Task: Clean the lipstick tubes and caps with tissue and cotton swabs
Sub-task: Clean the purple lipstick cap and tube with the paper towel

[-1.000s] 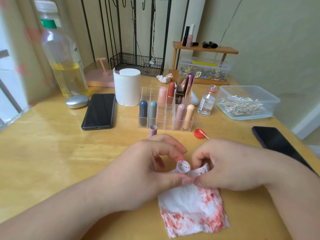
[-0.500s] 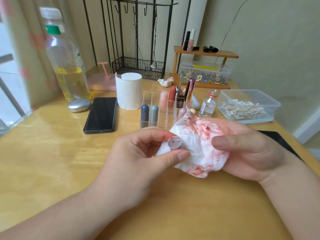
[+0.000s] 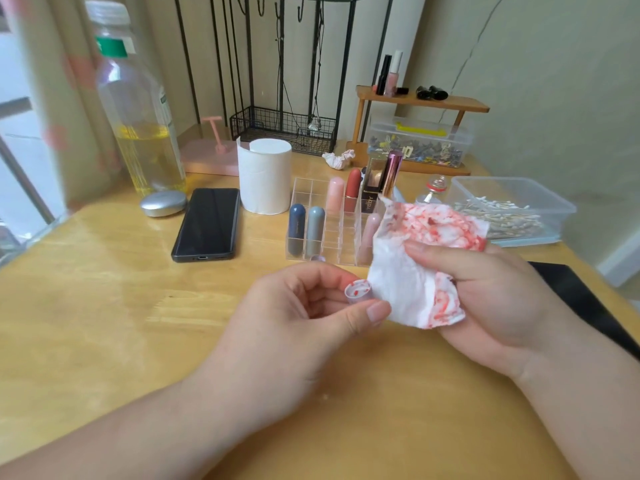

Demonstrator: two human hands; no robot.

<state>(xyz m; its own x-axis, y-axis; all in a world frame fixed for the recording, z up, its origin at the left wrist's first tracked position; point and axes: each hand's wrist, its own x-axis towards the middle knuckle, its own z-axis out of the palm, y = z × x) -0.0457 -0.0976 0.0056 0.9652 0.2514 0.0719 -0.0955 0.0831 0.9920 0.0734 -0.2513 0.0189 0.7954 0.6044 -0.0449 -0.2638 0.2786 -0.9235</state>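
Observation:
My left hand [image 3: 298, 317] pinches a small pale lipstick cap [image 3: 358, 292] between thumb and fingers, its open end up and smeared red inside. My right hand [image 3: 495, 299] grips a white tissue [image 3: 412, 268] stained with red lipstick, held off the table just right of the cap and touching it. Behind my hands a clear acrylic organizer [image 3: 311, 192] holds several lipsticks. A clear box of cotton swabs [image 3: 509, 211] stands at the right.
A tissue roll [image 3: 265, 180], a black phone [image 3: 207, 225], a silver oval case [image 3: 162, 203] and a large bottle [image 3: 138, 109] stand at the left and back. A second dark phone [image 3: 585, 299] lies right. A small glass bottle [image 3: 434, 188] and a wooden shelf [image 3: 422, 102] are behind.
My right hand lifted the stained tissue from the table and bunched it beside the cap. My left hand kept hold of the cap and rose slightly.

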